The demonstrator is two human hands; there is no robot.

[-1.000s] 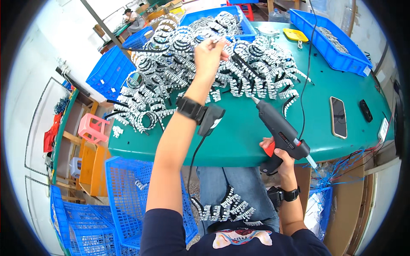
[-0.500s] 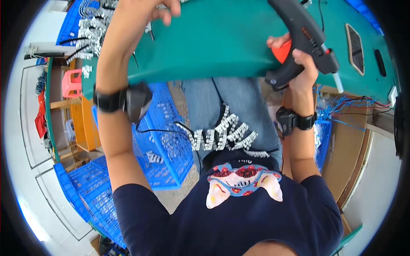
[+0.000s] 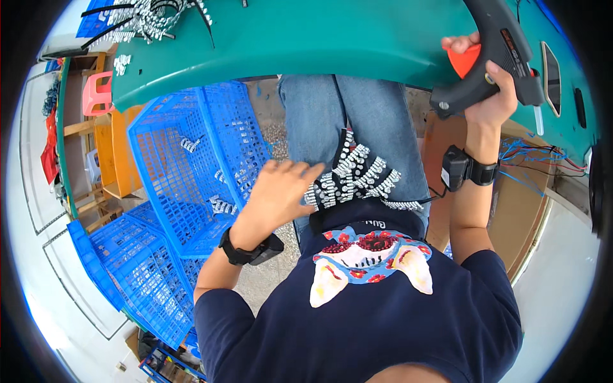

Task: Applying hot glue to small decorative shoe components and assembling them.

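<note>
My right hand [image 3: 491, 96] grips the handle of a black hot glue gun [image 3: 511, 54] with a red trigger [image 3: 464, 60], held over the right part of the table. A pale glue stick [image 3: 539, 121] sticks out of its rear end. Across my lap lie several black strips with silvery rhinestones [image 3: 361, 175], fanned out, some with thin black cords. My left hand [image 3: 281, 191] is at the left edge of these strips, fingers apart and thumb toward them. Whether the fingertips touch the strips is hard to tell.
A green-covered table [image 3: 287, 38] spans the front, with more rhinestone strips [image 3: 153, 19] at its far left. A phone [image 3: 551, 80] lies at the right. Blue plastic baskets [image 3: 172, 185] stand left of my legs. A pink stool [image 3: 97, 94] is beyond them. Blue wires [image 3: 536, 153] hang at the right.
My left hand has come down from above the table to the strips on my lap. My right hand has shifted right with the glue gun. The whole view has also shifted.
</note>
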